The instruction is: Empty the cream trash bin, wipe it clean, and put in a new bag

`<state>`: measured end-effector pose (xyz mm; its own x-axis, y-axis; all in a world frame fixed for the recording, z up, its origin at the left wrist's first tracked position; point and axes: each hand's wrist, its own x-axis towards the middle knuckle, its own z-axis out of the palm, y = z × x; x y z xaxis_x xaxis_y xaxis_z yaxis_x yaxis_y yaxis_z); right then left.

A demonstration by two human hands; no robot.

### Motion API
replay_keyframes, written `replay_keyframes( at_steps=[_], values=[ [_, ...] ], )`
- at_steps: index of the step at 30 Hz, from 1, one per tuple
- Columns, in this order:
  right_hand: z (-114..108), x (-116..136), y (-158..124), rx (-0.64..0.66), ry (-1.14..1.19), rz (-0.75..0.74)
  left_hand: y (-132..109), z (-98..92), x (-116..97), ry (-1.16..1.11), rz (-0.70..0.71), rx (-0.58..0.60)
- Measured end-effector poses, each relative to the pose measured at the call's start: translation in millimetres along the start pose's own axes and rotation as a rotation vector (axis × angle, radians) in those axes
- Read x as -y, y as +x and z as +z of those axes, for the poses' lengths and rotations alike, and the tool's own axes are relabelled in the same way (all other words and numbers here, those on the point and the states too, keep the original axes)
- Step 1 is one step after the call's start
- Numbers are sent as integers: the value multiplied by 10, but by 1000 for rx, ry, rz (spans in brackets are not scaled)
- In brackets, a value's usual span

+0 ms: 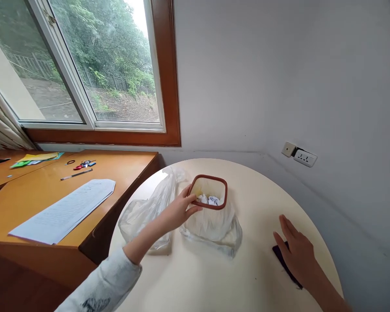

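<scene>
On a round cream table (214,277) stands a small bin with a brown-red rim (214,207), lined with a clear plastic bag that spills round its base (214,229). Crumpled white paper (209,199) lies inside. My left hand (178,210) pinches the rim's near left side, thumb and fingers closed on it. A second clear plastic bag (143,212) lies flat just left of the bin, under my left forearm. My right hand (297,251) rests flat with fingers stretched out on a dark flat object (281,258) near the table's right edge.
A wooden desk (35,203) adjoins the table on the left, bearing a sheet of printed paper (65,210), a pen (76,174), red scissors (82,164) and coloured papers (37,158). A window is behind it. A wall socket (303,157) sits on the right wall.
</scene>
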<state>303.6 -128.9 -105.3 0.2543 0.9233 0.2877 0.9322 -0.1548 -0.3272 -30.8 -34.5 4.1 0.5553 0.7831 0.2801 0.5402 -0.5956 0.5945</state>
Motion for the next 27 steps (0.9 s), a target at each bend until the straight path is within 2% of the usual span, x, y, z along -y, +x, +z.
replay_keyframes(
  at_steps=[3, 7, 10, 14, 17, 20, 24, 27],
  values=[
    [199, -322, -216, -10, -60, 64, 207, -64, 225, 74, 10, -42],
    [471, -628, -449, -26, -102, 94, 471, -171, 514, 199, -51, -53],
    [574, -723, -549, 23, -129, 30, 625, -221, 678, 238, -80, -68],
    [588, -664, -575, 58, -164, -5, 778, -260, 847, 302, -133, -83],
    [581, -478, -553, 108, -176, -87, 860, -304, 908, 365, -177, -68],
    [570, -148, -525, 179, -153, -249, 899, -370, 876, 424, -215, -39],
    [531, 473, -459, 271, -55, -520, 849, -488, 739, 483, -251, -33],
    [542, 977, -340, 343, 47, -696, 735, -600, 647, 539, -227, -45]
  ],
)
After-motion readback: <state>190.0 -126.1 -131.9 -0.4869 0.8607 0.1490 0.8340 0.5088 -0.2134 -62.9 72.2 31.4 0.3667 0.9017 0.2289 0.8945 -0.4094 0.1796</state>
